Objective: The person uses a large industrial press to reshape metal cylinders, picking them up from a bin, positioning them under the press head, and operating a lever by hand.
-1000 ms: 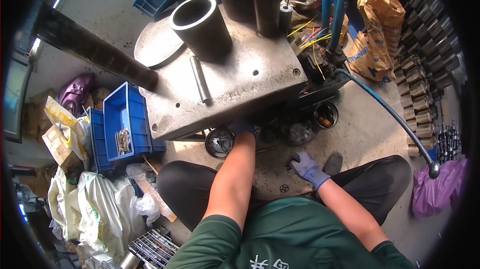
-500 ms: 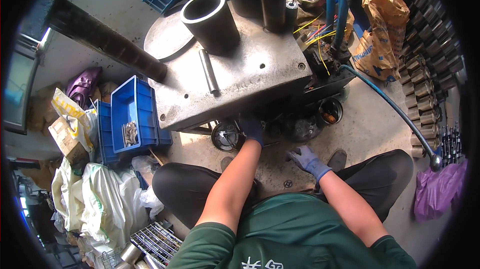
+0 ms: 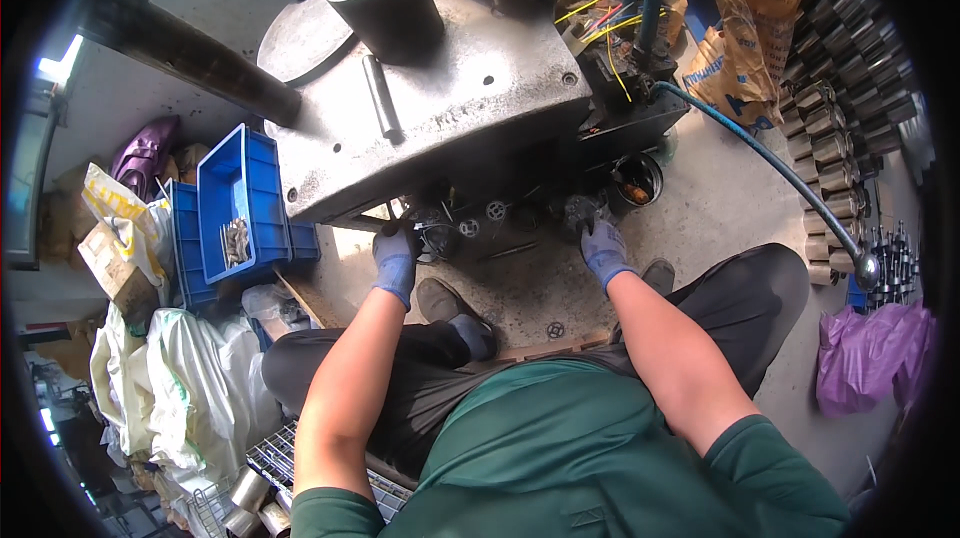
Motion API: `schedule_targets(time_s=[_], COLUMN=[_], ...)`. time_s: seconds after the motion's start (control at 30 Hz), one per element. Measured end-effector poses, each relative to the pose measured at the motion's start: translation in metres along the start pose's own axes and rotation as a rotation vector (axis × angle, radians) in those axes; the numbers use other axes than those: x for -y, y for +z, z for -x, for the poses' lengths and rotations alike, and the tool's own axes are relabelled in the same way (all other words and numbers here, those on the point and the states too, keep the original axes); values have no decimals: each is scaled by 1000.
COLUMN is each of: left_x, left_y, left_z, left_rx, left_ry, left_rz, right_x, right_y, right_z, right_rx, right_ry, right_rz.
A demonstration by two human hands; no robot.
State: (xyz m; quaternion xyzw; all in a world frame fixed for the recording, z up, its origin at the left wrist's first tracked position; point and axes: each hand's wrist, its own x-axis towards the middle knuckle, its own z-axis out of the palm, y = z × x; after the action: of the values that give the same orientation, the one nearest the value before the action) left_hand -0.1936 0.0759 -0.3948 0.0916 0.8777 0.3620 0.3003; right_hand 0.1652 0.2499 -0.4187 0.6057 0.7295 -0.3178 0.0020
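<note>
My left hand (image 3: 396, 260), in a blue-grey glove with dark fingertips, is closed at the left side of a round container (image 3: 438, 240) under the machine's front edge. What its fingers hold, if anything, is hidden in shadow. My right hand (image 3: 604, 246), gloved the same way, reaches to a crumpled clear plastic bag (image 3: 582, 208); its fingertips blend into the dark there. Between the hands lie two small round spoked discs, one (image 3: 468, 228) near the container and another (image 3: 496, 210) farther back. A thin rod (image 3: 507, 251) lies on the floor in front of them.
A heavy metal machine block (image 3: 440, 108) carries a thick tube (image 3: 385, 3) and a short rod (image 3: 381, 98). Blue bins (image 3: 240, 208) stand left, white sacks (image 3: 190, 368) nearer. At right are a dark bucket (image 3: 655, 183), a blue hose (image 3: 760, 143) and stacked metal cylinders (image 3: 830, 148).
My left hand has moved left from beneath the machine to the container's left side. My right hand has moved forward to the plastic bag. The whole view has shifted slightly.
</note>
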Motion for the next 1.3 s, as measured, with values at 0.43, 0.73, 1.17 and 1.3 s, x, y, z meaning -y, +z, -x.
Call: schedule_targets(time_s=[0.43,0.73,1.17,1.3], left_x=[72,77,71,90], left_y=[5,8,11,12], left_z=[-11,-31,-34,-47], left_rx=[229,472,138,132], left_ry=[-475,61,-258,-252], left_rz=[194,-359,1,-33], right_x=[-5,27,172,167], right_y=[6,-16,-34,-21], right_z=[-48,-33,-35,-61], right_rx=[92,49,108,-21], right_ry=[-180,-117,-945,-1171], right_rz=[372,184,746,649])
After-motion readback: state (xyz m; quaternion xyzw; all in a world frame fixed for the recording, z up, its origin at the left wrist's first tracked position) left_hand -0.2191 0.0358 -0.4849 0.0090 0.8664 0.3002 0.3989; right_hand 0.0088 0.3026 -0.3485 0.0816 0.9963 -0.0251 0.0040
